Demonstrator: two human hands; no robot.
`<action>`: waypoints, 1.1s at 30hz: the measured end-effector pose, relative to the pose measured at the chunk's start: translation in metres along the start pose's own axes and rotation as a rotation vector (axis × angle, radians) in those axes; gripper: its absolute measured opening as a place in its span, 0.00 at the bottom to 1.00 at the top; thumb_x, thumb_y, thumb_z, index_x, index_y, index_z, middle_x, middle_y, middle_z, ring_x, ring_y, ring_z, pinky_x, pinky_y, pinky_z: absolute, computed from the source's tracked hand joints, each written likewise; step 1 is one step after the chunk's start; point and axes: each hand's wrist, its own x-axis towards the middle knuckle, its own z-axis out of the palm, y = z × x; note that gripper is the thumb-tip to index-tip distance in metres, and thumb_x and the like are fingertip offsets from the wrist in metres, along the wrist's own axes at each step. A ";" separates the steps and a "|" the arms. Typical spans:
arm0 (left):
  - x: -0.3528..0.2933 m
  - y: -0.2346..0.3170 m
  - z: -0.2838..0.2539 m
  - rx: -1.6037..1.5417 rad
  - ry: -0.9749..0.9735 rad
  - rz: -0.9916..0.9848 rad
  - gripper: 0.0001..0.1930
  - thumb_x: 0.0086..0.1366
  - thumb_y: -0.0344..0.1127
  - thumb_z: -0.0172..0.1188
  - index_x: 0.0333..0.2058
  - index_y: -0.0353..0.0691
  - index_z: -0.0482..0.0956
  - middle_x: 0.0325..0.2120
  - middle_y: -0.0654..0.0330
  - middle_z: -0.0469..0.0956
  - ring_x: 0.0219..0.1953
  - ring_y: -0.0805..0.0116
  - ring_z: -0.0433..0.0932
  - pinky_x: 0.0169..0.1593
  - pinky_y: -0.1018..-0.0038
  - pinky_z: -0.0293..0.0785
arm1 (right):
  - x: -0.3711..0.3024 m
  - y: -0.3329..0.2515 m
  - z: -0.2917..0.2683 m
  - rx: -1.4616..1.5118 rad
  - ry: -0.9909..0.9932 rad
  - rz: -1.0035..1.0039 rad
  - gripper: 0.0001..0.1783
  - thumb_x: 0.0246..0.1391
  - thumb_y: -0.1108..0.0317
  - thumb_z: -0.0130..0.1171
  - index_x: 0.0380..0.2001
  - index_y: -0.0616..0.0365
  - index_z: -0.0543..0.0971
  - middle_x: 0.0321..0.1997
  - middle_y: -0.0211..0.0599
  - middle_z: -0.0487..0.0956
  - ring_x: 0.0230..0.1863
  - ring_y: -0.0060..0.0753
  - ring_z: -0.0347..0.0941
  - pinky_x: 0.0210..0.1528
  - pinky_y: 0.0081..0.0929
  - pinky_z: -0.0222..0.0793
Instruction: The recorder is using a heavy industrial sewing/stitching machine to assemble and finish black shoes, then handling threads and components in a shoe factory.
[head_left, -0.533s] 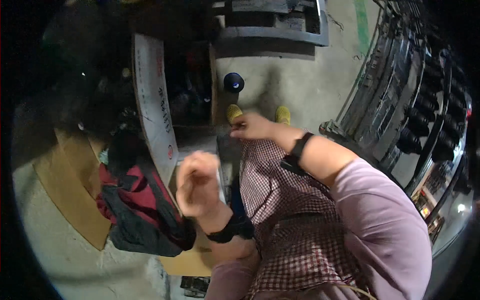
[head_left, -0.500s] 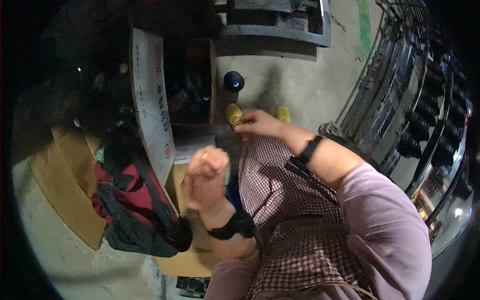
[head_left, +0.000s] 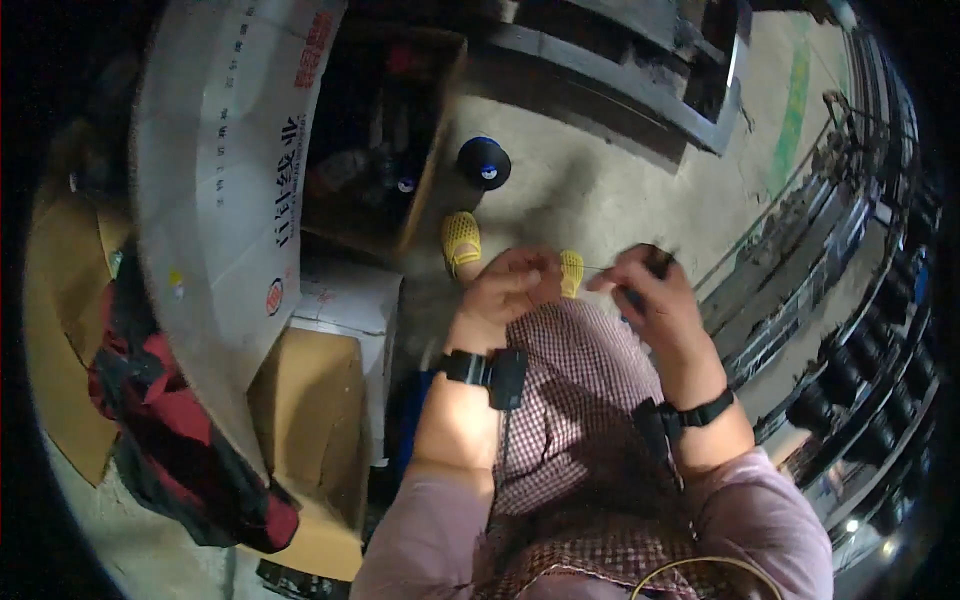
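Where left fingers (head_left: 527, 268) face right fingers (head_left: 630, 272), thin strand (head_left: 584, 267) lies between.

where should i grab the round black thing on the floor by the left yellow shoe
Probably around its sides in a spread grip, from above and slightly from the right: the round black thing looks circular from overhead, floor shows on its right, and the cardboard box stands close on its left. Its height is hard to judge.

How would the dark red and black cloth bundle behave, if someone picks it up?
The dark red and black cloth bundle is probably floppy, since it sags in loose folds. It seems unlikely to roll, being slumped and not round.
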 end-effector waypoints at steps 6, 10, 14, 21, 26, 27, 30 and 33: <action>0.080 0.027 -0.135 -0.295 0.520 0.287 0.10 0.65 0.33 0.52 0.42 0.36 0.75 0.30 0.62 0.72 0.28 0.73 0.68 0.35 0.73 0.66 | 0.008 -0.026 -0.053 0.387 0.300 -0.404 0.11 0.63 0.61 0.50 0.32 0.56 0.73 0.13 0.22 0.60 0.15 0.17 0.55 0.12 0.13 0.48; 0.040 0.040 -0.300 -0.051 1.280 0.513 0.10 0.66 0.36 0.52 0.41 0.39 0.75 0.33 0.62 0.76 0.29 0.79 0.72 0.33 0.80 0.68 | 0.020 -0.013 -0.058 0.513 0.078 -0.480 0.12 0.67 0.60 0.44 0.38 0.56 0.72 0.16 0.22 0.59 0.18 0.15 0.57 0.09 0.11 0.48; 0.073 0.044 -0.250 1.465 1.014 0.156 0.10 0.66 0.31 0.50 0.44 0.37 0.74 0.30 0.60 0.75 0.34 0.73 0.73 0.35 0.78 0.70 | 0.018 0.000 -0.080 0.304 0.313 -0.560 0.13 0.66 0.58 0.44 0.38 0.56 0.71 0.15 0.23 0.58 0.16 0.16 0.55 0.09 0.12 0.47; 0.109 0.067 -0.323 1.361 1.108 0.183 0.11 0.66 0.33 0.51 0.43 0.36 0.74 0.34 0.56 0.76 0.37 0.69 0.74 0.39 0.74 0.71 | 0.044 0.024 -0.075 0.308 0.391 -0.498 0.15 0.67 0.57 0.43 0.36 0.58 0.70 0.14 0.24 0.58 0.15 0.18 0.55 0.08 0.13 0.46; 0.116 0.068 -0.353 1.297 1.143 0.212 0.11 0.65 0.34 0.52 0.43 0.35 0.74 0.37 0.54 0.76 0.40 0.66 0.75 0.41 0.72 0.71 | 0.049 0.025 -0.067 0.331 0.386 -0.486 0.15 0.68 0.60 0.40 0.36 0.60 0.70 0.15 0.26 0.59 0.15 0.19 0.55 0.07 0.14 0.48; 0.115 0.068 -0.358 1.284 1.150 0.223 0.11 0.65 0.34 0.52 0.43 0.34 0.73 0.38 0.54 0.76 0.40 0.65 0.75 0.42 0.71 0.71 | 0.050 0.027 -0.073 0.325 0.329 -0.487 0.15 0.68 0.60 0.39 0.36 0.60 0.69 0.15 0.27 0.59 0.15 0.20 0.55 0.07 0.14 0.48; 0.111 0.063 -0.365 1.250 1.171 0.260 0.12 0.65 0.35 0.53 0.43 0.34 0.73 0.40 0.52 0.76 0.41 0.64 0.75 0.43 0.69 0.71 | 0.053 0.030 -0.080 0.309 0.268 -0.485 0.15 0.68 0.60 0.38 0.36 0.60 0.69 0.15 0.27 0.59 0.16 0.21 0.55 0.07 0.14 0.48; 0.108 0.071 -0.373 1.221 1.192 0.302 0.13 0.64 0.36 0.53 0.42 0.33 0.73 0.42 0.51 0.77 0.43 0.62 0.75 0.45 0.68 0.71 | 0.056 0.031 -0.082 0.308 0.233 -0.480 0.15 0.68 0.60 0.38 0.36 0.61 0.68 0.15 0.27 0.59 0.16 0.21 0.56 0.07 0.14 0.49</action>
